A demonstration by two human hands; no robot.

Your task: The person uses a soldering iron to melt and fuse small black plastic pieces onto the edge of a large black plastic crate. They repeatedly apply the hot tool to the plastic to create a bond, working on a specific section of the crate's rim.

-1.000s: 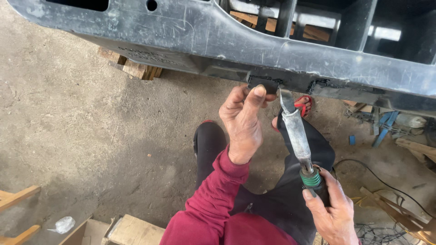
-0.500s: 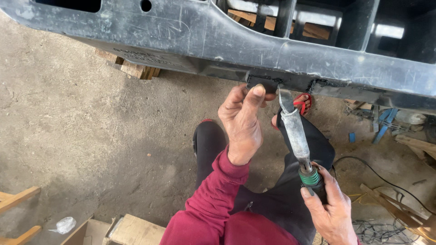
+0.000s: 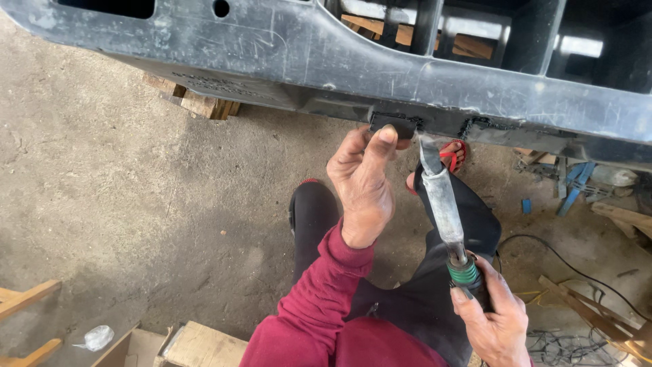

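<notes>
A small black patch piece (image 3: 392, 125) is being pressed against the lower edge of the big black plastic bumper (image 3: 285, 51) by the left hand (image 3: 363, 187), fingers closed narrowly round it, thumb on top. At four o'clock from that hand, a heated iron tool (image 3: 441, 197) is gripped firmly at its green-banded handle by the right hand (image 3: 494, 319), and its flat metal tip is laid against the bumper just beside the patch. The step in hand looks to be the fusing of the patch along a crack; a line of dark stitching (image 3: 483, 125) is seen at three o'clock from the tip. The next stroke would seem to call for steady pressure on the patch and a slow draw of the tip along its edge, fingers kept apart from the hot metal. Much is cut off: the bumper runs out of view on both sides, the seam under the patch is covered by the fingers, and the tip's exact contact cannot be made out. A red sandal (image 3: 451, 155) peeks out behind the tool; a cable (image 3: 564, 261) trails at four o'clock.
</notes>
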